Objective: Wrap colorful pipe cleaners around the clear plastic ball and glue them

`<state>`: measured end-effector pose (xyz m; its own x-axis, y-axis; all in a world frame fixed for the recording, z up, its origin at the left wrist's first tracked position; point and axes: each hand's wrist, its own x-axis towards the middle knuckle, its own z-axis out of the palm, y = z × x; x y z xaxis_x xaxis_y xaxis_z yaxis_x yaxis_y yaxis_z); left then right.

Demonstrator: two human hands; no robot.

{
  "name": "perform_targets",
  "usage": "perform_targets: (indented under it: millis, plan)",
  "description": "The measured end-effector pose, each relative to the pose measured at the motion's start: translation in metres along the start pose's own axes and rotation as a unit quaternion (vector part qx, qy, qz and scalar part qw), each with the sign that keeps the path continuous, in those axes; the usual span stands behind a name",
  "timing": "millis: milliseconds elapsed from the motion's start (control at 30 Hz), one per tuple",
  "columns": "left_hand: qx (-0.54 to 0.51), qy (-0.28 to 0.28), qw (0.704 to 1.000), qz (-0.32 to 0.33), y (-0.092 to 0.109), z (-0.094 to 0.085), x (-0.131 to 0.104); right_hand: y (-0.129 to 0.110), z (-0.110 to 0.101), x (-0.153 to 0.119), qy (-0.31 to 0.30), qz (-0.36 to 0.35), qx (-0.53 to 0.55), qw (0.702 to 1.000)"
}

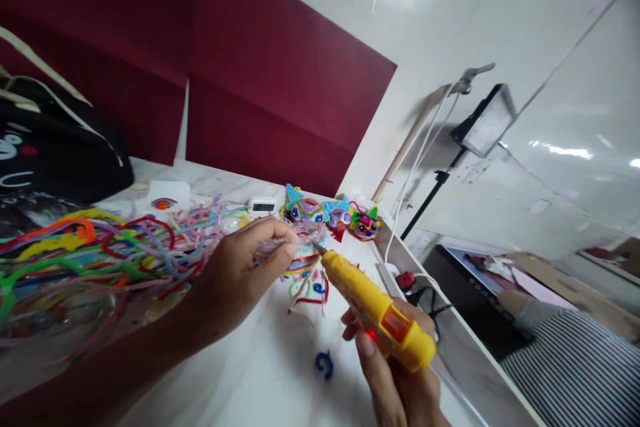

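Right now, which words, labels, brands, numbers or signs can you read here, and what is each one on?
No text can be read for certain.
Small white digital display: any digits are too small and blurred.
Black bag: white marks, partly cut off by the picture's edge; I can't make out a word.
Yellow glue gun in the right hand: any markings are too blurred.

black bag (65, 147) before maroon sheets (270, 87) | lamp (489, 120) on black stand (425, 203)

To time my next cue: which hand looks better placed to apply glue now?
Probably the right hand: it grips the yellow glue gun, whose nozzle points toward the clear piece pinched in the left hand.
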<state>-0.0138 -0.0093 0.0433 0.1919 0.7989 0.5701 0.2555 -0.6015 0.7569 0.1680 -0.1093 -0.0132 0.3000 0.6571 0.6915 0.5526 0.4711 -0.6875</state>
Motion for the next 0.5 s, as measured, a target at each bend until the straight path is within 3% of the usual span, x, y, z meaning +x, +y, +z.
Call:
perform_targets:
  millis: [500]
  plan:
    - [-0.020,-0.014,1.000,0.007,0.0003,-0.0063,0.0001,0.0082,-0.0053,0.0055,-0.008,-0.025,0.023,0.999]
